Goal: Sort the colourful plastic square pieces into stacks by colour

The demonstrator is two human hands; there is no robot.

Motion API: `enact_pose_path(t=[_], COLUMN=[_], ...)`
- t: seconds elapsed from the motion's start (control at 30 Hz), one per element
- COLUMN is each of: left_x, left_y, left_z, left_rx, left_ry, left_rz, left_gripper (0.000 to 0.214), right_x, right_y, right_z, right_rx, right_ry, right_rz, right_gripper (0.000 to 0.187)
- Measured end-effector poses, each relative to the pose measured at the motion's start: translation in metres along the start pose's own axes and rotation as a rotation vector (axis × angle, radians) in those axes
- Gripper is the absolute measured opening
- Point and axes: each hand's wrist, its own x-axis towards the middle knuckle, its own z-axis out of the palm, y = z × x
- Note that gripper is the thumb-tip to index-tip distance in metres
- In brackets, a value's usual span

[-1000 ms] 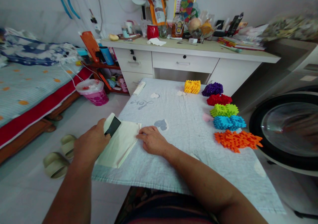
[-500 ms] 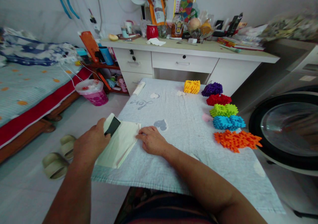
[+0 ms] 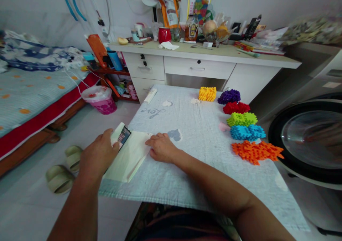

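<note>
My left hand (image 3: 97,153) is closed round a phone (image 3: 124,136) with its screen lit, together with a folded pale flap, at the table's left edge. Beside it lies a cream paper booklet (image 3: 128,157), its layered edges showing at the lower right. My right hand (image 3: 162,147) rests on the cloth, fingertips touching the booklet's upper right edge; its fingers are partly bent, with nothing seen between them. How the phone and flap meet under my left fingers is hidden.
Interlocking plastic pieces line the table's right side: orange (image 3: 256,152), blue (image 3: 247,131), green (image 3: 242,119), red (image 3: 236,108), purple (image 3: 229,96) and yellow (image 3: 207,94). A white box (image 3: 150,96) lies at the far left. Slippers (image 3: 60,178) and a pink bin (image 3: 100,100) stand on the floor.
The phone's screen, dark before, now shows a lit picture with digits. Both hands have stayed nearly in place; the view has shifted slightly.
</note>
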Motion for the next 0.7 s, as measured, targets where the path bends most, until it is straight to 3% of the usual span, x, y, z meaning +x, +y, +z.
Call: enact_pose_path(t=[0.13,0.37,0.57,0.7], left_x=[-0.003,-0.002,-0.003,-0.004], left_y=[-0.002,-0.005,-0.004,-0.004], left_z=[0.001,0.005,0.001,0.001], left_rx=[0.013,0.055,0.060,0.054], left_ry=[0.046,0.069,0.058,0.059], left_rz=[0.015,-0.021,-0.002,-0.008], left_gripper=[0.051,0.054,0.054,0.053], right_x=[0.042,0.112,0.131,0.130], right_y=[-0.008,-0.010,-0.008,-0.008], right_z=[-0.002,0.026,0.044,0.044], right_rx=[0.110,0.493,0.697,0.706], right_ry=[0.037,0.195,0.266,0.251], right_rz=[0.025,0.158,0.145,0.161], right_gripper=[0.040,0.045,0.036,0.032])
